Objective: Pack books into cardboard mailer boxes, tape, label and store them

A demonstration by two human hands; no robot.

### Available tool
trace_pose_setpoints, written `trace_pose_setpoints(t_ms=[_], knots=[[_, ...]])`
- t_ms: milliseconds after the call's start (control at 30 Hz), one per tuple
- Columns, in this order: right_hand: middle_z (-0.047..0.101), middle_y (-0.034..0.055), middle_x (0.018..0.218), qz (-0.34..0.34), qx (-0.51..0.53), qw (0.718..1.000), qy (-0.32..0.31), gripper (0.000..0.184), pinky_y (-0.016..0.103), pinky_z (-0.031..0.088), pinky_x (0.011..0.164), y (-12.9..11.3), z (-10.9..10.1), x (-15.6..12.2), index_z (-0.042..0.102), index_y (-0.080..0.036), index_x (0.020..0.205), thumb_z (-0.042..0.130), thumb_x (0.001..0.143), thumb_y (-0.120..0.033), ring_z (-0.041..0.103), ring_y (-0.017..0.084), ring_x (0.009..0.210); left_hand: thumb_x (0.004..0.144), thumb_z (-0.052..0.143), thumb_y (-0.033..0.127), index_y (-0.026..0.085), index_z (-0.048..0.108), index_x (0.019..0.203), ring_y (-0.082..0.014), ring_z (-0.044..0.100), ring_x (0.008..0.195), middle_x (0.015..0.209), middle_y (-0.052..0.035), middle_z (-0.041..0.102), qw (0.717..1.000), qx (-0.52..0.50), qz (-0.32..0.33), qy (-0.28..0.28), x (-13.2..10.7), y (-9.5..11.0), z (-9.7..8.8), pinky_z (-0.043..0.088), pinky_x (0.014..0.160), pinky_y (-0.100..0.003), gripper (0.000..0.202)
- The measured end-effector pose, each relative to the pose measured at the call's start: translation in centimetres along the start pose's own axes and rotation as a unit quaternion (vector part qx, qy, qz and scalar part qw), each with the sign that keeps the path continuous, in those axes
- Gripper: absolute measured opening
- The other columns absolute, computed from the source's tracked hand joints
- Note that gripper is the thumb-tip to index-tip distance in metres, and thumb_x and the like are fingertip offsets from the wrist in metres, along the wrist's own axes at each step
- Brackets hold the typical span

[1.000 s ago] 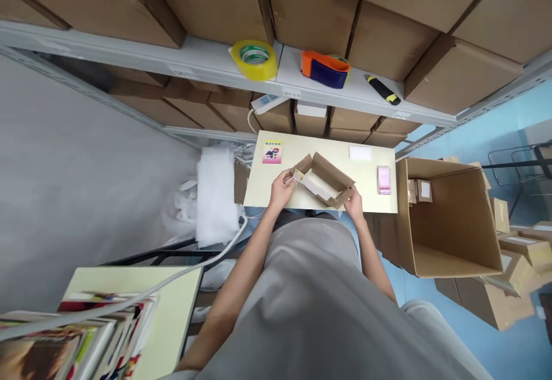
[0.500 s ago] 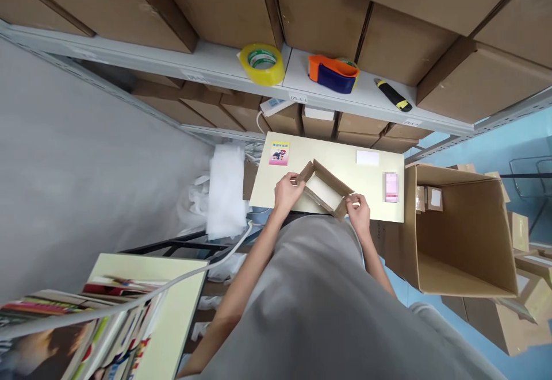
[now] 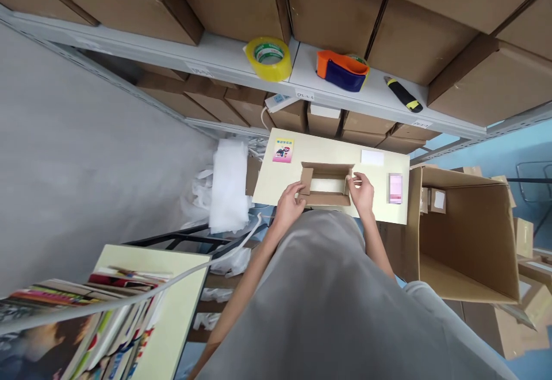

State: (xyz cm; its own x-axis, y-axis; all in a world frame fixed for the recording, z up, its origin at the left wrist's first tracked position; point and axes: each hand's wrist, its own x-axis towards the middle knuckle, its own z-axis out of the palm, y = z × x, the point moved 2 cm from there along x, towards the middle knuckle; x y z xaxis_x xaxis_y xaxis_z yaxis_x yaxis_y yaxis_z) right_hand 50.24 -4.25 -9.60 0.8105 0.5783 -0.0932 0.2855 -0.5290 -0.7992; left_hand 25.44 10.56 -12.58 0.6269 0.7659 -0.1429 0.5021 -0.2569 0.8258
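A small brown cardboard box [image 3: 326,199] lies in front of me at the near edge of the pale yellow table [image 3: 267,181], its flaps standing up. A pale surface shows inside it; I cannot tell whether that is its floor or the tabletop. My left hand [image 3: 290,204] pinches the box's left end, near the folded flap. At the opposite end, my right hand [image 3: 362,193] has thumb and fingers closed on the edge. Behind the box lie a small colourful booklet [image 3: 283,150] and a white card [image 3: 372,157]. To its right is a phone with a pink screen [image 3: 395,188].
A shelf [image 3: 233,52] above the table's far side bears yellow tape [image 3: 284,68], an orange and blue tape dispenser [image 3: 342,72] and a cutter [image 3: 404,94]. A large open carton [image 3: 470,236] stands right. White foam sheets [image 3: 228,187] and books [image 3: 116,322] are left.
The box has turned from slanted to nearly square with the table, and its flaps have spread outward. My left hand has moved slightly down, my right hand slightly up. The view has shifted a little.
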Motion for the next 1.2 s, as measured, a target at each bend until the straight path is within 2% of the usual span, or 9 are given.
trace_pose_setpoints(t_ms=[100,200,333,467,600,733,933,1067,1200], knots=[[0.084,0.0195,0.128,-0.043,0.013,0.997,-0.061,0.054,0.051,0.065,0.106,0.3,0.3,-0.7,0.081,-0.019,0.123,0.061,0.106,-0.067,0.079,0.033,0.120,0.090,0.069,0.015,0.025,0.080,0.132,-0.0349,0.065,0.152,0.161,-0.0122,0.070,1.000,0.018,0.016,-0.019,0.1,0.1,0.2,0.055,0.129,-0.054,0.045],[0.079,0.0194,0.144,-0.077,-0.012,0.992,-0.097,0.054,0.062,0.053,0.127,1.0,0.0,-1.4,0.083,-0.021,0.124,0.069,0.103,-0.069,0.068,0.038,0.146,0.092,0.085,0.036,0.024,0.081,0.132,-0.0390,0.060,0.156,0.169,-0.0136,0.064,0.998,0.029,0.029,-0.041,0.3,0.1,0.2,0.051,0.132,-0.056,0.042],[0.061,0.0156,0.173,-0.091,-0.042,0.978,-0.185,0.063,0.064,0.046,0.135,1.8,-0.8,-1.9,0.083,-0.025,0.133,0.084,0.092,-0.073,0.051,0.041,0.165,0.095,0.086,0.050,0.025,0.084,0.126,-0.0390,0.065,0.149,0.167,-0.0135,0.064,0.998,0.034,0.032,-0.045,1.3,0.0,0.1,0.053,0.129,-0.053,0.040],[0.074,0.0179,0.154,-0.085,-0.041,0.978,-0.186,0.050,0.058,0.057,0.126,2.2,-1.1,-1.2,0.082,-0.023,0.134,0.073,0.104,-0.063,0.070,0.037,0.145,0.101,0.081,0.045,0.022,0.079,0.140,-0.0362,0.076,0.128,0.140,-0.0154,0.073,0.998,0.063,0.013,-0.029,3.4,0.5,0.0,0.060,0.119,-0.047,0.045],[0.070,0.0194,0.150,-0.044,-0.057,0.992,-0.108,0.064,0.050,0.071,0.095,2.9,-0.7,0.1,0.058,-0.024,0.167,0.063,0.109,-0.049,0.082,0.028,0.103,0.101,0.079,0.030,0.023,0.056,0.169,-0.0343,0.078,0.117,0.144,-0.0167,0.068,0.988,0.148,-0.019,-0.032,5.4,2.0,-0.2,0.065,0.104,-0.043,0.071],[0.059,0.0166,0.160,-0.073,-0.095,0.986,-0.117,0.088,0.045,0.071,0.089,3.0,-0.6,0.9,0.023,-0.039,0.186,0.061,0.108,-0.037,0.081,0.024,0.100,0.103,0.074,0.021,0.026,0.054,0.171,-0.0354,0.075,0.130,0.165,-0.0181,0.055,0.980,0.190,0.018,-0.049,6.3,3.4,-0.1,0.066,0.106,-0.044,0.070],[0.069,0.0132,0.147,-0.068,-0.099,0.980,-0.161,0.103,0.046,0.070,0.090,3.6,-0.1,0.9,0.005,-0.038,0.189,0.063,0.104,-0.032,0.078,0.026,0.100,0.095,0.080,0.016,0.030,0.017,0.187,-0.0438,0.055,0.162,0.187,-0.0210,0.034,0.981,0.176,0.030,-0.078,6.4,1.6,0.9,0.062,0.120,-0.050,0.112],[0.065,0.0165,0.154,-0.041,-0.095,0.980,-0.168,0.108,0.048,0.070,0.093,4.8,0.8,0.6,0.008,-0.033,0.189,0.068,0.099,-0.032,0.078,0.029,0.110,0.094,0.080,0.014,0.028,0.010,0.188,-0.0423,0.047,0.169,0.184,-0.0235,0.038,0.983,0.150,0.023,-0.105,6.1,-0.3,1.8,0.056,0.128,-0.052,0.118],[0.057,0.0212,0.167,-0.024,-0.085,0.983,-0.159,0.099,0.050,0.070,0.095,5.6,1.2,0.6,0.029,-0.027,0.185,0.072,0.096,-0.033,0.076,0.034,0.125,0.093,0.084,0.015,0.027,0.019,0.186,-0.0432,0.052,0.165,0.184,-0.0243,0.038,0.984,0.143,0.007,-0.107,6.0,-0.8,1.9,0.056,0.127,-0.053,0.114]])
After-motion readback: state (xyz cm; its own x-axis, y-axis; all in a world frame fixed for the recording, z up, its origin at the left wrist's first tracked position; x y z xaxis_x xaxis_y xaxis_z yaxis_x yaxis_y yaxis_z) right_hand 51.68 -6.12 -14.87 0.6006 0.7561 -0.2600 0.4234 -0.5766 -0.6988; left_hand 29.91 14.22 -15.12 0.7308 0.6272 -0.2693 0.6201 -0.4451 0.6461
